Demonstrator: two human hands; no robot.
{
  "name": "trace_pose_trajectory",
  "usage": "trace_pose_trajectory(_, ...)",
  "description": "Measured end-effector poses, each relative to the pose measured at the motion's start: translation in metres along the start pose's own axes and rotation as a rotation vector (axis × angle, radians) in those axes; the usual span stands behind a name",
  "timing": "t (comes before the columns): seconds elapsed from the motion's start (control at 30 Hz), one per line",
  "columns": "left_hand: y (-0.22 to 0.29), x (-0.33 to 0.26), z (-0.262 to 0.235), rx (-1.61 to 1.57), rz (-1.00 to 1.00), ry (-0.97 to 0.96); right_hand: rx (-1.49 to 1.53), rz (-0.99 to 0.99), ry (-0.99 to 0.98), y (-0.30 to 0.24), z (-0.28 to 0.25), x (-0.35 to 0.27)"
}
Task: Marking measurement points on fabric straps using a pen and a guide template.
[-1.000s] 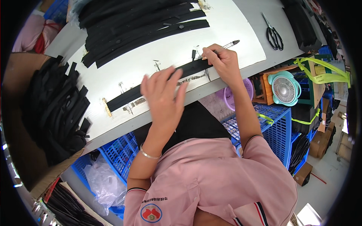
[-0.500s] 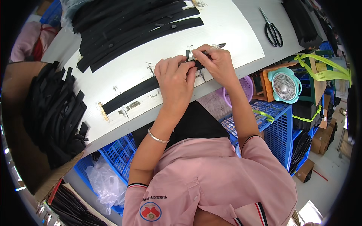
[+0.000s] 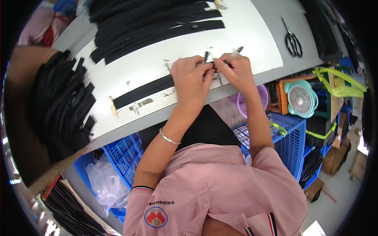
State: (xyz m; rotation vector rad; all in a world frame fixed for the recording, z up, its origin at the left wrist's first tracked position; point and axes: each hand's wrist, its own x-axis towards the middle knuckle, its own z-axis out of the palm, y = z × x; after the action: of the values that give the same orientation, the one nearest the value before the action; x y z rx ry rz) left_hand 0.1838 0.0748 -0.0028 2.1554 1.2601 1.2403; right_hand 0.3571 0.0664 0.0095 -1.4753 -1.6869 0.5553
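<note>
A long black fabric strip (image 3: 143, 92) lies across the white board (image 3: 260, 43) along the near edge of the table. My left hand (image 3: 193, 80) is over the strip's right part, with thumb and fingers closed on it. Close beside it, my right hand (image 3: 239, 72) holds a pen (image 3: 238, 51), its dark end sticking up past the knuckles. The right thumb and forefinger are bent in at the strip's right end, almost touching the left fingertips. A short black piece (image 3: 206, 57) stands out just beyond the fingers. Both hands partly hide the strip's right end.
Many black strips (image 3: 157, 31) lie in a pile at the far side of the board. Black scissors (image 3: 292, 43) rest at the right. A cardboard box (image 3: 29, 63) of black strips stands left. Right of me are a turquoise fan (image 3: 301, 99), blue crate (image 3: 291, 137) and purple basket (image 3: 258, 100).
My right hand has drawn nearer to the left fingertips, with the pen still in it. The left hand keeps its grip on the strip. The whole view has shifted slightly.
</note>
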Motion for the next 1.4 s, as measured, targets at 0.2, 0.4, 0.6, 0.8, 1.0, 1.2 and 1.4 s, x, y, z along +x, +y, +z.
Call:
trace_pose_trajectory(0.2,0.019,-0.015,-0.019,0.110,0.010,-0.110,0.206,0.244,0.035,0.003,-0.015,-0.011)
trace_pose_trajectory(0.4,-0.002,-0.023,-0.034,0.097,-0.012,-0.200,0.328,0.170,0.284,0.014,-0.008,-0.019)
trace_pose_trajectory(0.6,-0.051,0.032,-0.034,0.058,-0.011,-0.202,0.361,0.205,0.288,0.018,-0.001,-0.014)
trace_pose_trajectory(0.8,-0.065,-0.020,-0.123,0.214,-0.095,0.009,0.333,0.206,0.291,0.008,0.001,-0.008)
trace_pose_trajectory(1.0,-0.108,-0.102,-0.224,0.706,-0.316,0.235,0.325,0.255,0.285,0.010,-0.004,-0.011)
trace_pose_trajectory(1.2,-0.127,-0.097,-0.255,0.745,-0.247,0.328,0.367,0.261,0.256,0.002,-0.001,-0.009)
trace_pose_trajectory(1.4,-0.073,-0.033,-0.182,0.161,-0.182,-0.015,0.280,0.158,0.220,-0.001,0.001,-0.008)
